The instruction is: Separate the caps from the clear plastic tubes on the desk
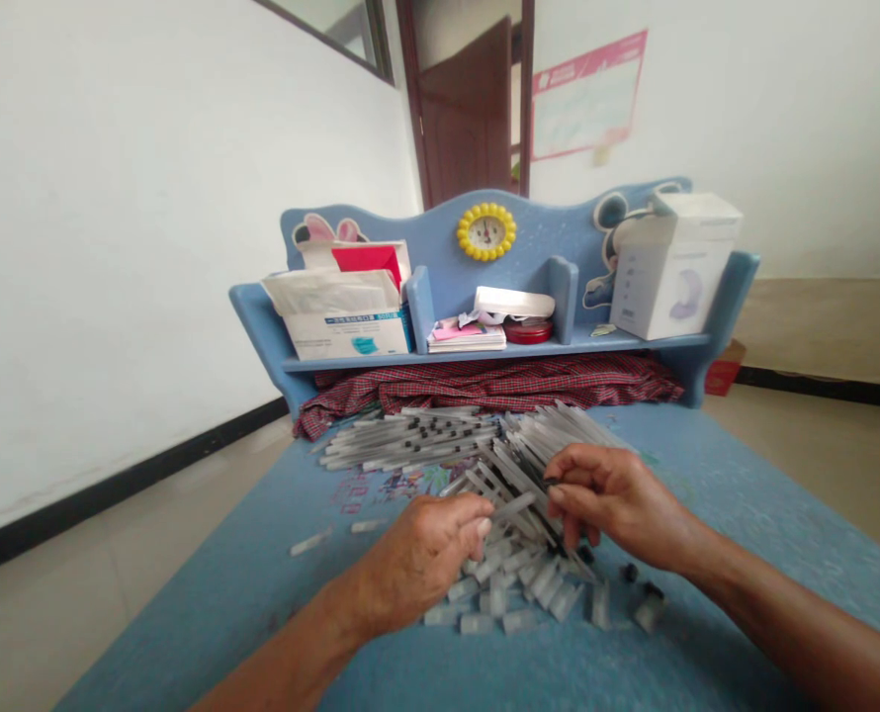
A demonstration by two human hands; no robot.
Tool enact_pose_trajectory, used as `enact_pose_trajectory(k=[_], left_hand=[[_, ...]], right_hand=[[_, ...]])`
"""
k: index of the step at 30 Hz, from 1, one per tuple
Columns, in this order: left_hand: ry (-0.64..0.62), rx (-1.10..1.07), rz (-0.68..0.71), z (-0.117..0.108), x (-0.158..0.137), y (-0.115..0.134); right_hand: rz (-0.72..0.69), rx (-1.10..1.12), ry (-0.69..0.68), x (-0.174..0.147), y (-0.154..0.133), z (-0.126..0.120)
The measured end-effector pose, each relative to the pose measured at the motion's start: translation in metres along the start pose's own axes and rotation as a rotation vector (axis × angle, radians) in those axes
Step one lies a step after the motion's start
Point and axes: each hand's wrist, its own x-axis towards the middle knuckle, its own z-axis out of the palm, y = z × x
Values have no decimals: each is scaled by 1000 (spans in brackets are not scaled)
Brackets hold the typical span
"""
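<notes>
My left hand [434,550] is closed in a pinch on a translucent pen barrel [515,505], which points to the right towards my other hand. My right hand [619,502] has thumb and forefinger pressed together on a small black pen plug [551,482], just right of the barrel's end. Below both hands lies a heap of short translucent pen caps [523,621]. More pen barrels [566,432] are piled behind my hands, and a bundle with black ends [410,440] lies to the left. A few loose black plugs [630,573] rest near my right wrist.
The blue desk [210,603] has a raised shelf at its back. On it stand a mask box [351,334], a red round tin [527,330] and a white carton [673,272]. A checked cloth [499,384] is bunched under the shelf.
</notes>
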Motion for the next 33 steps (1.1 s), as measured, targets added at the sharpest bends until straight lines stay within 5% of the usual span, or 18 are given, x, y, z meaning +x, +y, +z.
enact_pose_trajectory(k=[12, 19, 23, 28, 33], left_hand=[[2, 116, 49, 6, 2, -1], [105, 244, -97, -24, 3, -26], [135, 321, -221, -29, 3, -39], [100, 324, -227, -23, 4, -36], [85, 300, -231, -20, 4, -28]], right_hand=[[-46, 47, 117, 3, 4, 10], [-187, -9, 513, 11, -7, -42], [-293, -301, 663, 10, -1, -50], [-430, -790, 523, -2, -2, -32], [-235, -844, 271, -7, -11, -23]])
